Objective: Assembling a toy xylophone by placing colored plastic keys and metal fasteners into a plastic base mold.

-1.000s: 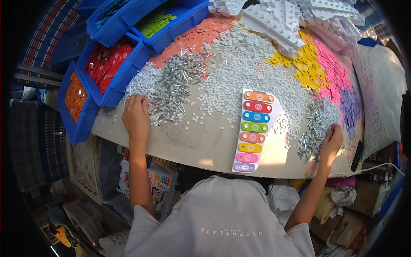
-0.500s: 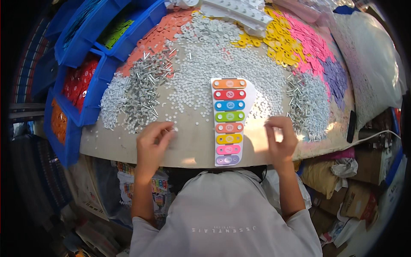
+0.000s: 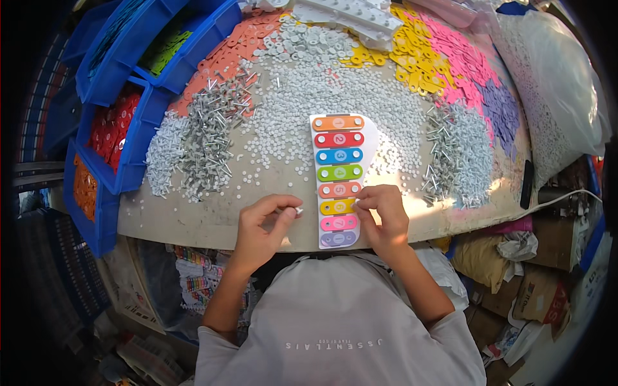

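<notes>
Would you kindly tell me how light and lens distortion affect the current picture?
In the head view, sunlight brightens the table right of the right hand; same view, its near edge bows; also head view, the lower left looks dim and soft, and the corners go black.

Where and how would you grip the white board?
The white board is probably best pinched across its narrow end, at the purple bar, from the person's side: it lies flat, tapering toward the near table edge, while loose white discs crowd its wide end.
</notes>
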{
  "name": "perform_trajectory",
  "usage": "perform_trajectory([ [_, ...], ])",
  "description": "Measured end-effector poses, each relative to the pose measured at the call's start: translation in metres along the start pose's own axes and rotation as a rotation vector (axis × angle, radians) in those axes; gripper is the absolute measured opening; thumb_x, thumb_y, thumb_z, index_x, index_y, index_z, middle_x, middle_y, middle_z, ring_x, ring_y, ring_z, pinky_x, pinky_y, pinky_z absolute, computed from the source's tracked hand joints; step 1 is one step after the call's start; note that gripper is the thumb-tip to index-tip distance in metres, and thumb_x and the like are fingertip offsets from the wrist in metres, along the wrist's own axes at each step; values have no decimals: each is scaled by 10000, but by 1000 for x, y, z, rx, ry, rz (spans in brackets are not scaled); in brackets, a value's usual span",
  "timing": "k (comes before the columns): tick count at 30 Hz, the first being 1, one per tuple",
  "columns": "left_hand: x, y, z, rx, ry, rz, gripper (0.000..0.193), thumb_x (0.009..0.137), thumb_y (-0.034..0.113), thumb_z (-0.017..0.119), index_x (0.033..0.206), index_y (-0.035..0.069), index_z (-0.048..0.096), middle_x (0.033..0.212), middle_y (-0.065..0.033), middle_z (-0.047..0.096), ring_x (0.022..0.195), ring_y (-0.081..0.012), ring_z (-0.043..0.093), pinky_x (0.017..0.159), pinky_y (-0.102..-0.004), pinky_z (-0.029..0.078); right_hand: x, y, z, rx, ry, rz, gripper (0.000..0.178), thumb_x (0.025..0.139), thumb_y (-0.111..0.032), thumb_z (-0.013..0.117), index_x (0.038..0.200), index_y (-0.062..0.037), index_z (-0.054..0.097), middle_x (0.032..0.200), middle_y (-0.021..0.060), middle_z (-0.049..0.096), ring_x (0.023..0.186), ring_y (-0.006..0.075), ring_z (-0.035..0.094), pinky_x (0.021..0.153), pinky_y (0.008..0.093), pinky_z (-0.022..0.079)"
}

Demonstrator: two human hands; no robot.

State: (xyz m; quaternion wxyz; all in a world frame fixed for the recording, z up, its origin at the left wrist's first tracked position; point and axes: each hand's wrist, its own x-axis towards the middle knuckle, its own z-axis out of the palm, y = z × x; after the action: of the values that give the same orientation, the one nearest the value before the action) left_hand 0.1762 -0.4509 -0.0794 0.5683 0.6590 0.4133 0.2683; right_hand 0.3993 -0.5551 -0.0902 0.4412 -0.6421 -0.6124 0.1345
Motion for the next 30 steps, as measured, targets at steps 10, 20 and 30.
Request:
perform_trajectory([
  [10, 10, -3, 22, -510, -235, -363, 154, 921, 8, 679, 1064, -44, 653, 855, -98, 706, 675, -92, 647, 532, -199, 488, -12, -3, 6, 699, -8, 703, 187, 900, -35, 739, 914, -37, 553, 839, 30, 604, 725, 47, 571, 542, 190, 448],
  [20, 18, -11, 24, -582, -337, -456, 220, 933, 42, 685, 1110, -25, 573, 813, -72, 707, 618, -47, 572, 508, -184, 421, 2, 6, -9, 777, -267, 929, 311, 950, -162, 716, 1043, -62, 436, 613, 4, 584, 442, 46, 464, 395, 219, 326],
  [30, 37, -12, 28, -236, -410, -350, 553, 945, 163, 705, 1310, -23, 334, 779, -60, 682, 693, -29, 580, 626, -175, 423, 14, 2, -14, 819, -430, 981, 285, 1001, -200, 641, 1122, -72, 417, 693, 37, 638, 467, 60, 515, 403, 211, 359],
])
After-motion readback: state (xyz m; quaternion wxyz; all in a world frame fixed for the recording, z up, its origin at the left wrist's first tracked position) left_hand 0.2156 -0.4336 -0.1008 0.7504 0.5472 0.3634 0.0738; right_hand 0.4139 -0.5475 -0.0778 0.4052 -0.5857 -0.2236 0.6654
